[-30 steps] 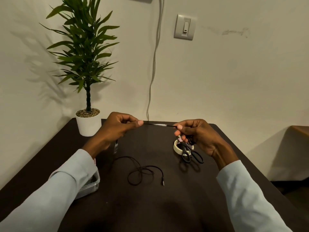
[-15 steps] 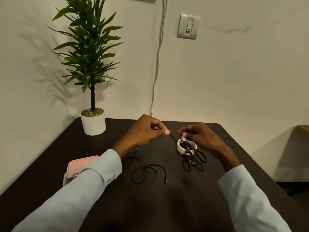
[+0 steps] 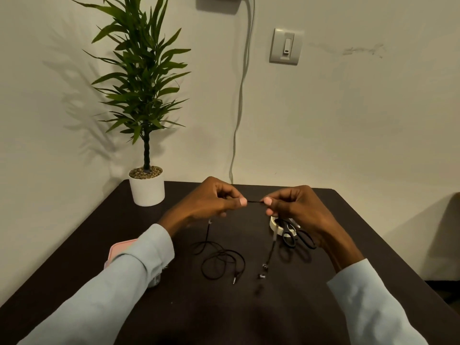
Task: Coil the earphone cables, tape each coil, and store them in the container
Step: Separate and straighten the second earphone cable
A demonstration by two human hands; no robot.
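A black earphone cable lies partly looped on the dark table, its jack plug near the front of the loop. My left hand and my right hand each pinch the cable, a short stretch held taut between the thumbs above the table. From my right hand a strand hangs down, ending in the earbuds. A roll of pale tape and black scissors lie under my right hand. A pink-lidded container sits at the left, mostly hidden by my left sleeve.
A potted plant in a white pot stands at the table's back left corner. A wall with a light switch and a hanging grey cord is behind. The table's right edge drops to the floor.
My hands have come closer together, from wide apart to a short stretch of cable between the thumbs. The earbud end now hangs from my right hand. The view has shifted left, showing the container.
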